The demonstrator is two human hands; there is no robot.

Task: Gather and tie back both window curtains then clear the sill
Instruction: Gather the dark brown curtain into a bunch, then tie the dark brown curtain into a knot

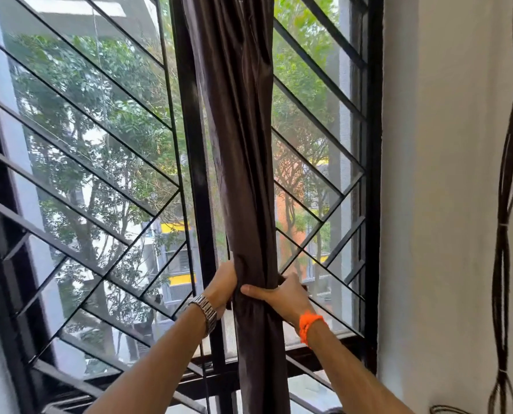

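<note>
While the brown curtain [243, 174] hangs bunched at the middle of the window [100, 130], the left hand [223, 283] grips the bundle's left side and the right hand [280, 294] clasps it, thumb across the front. Squeezing the folds tight and level should make tying easier.

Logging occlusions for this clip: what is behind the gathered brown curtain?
Flanking the curtain, a black window frame upright and diagonal grille bars show, with trees beyond. The window strip directly behind it is covered, as are the left hand's fingertips; the right hand grips it too.
</note>
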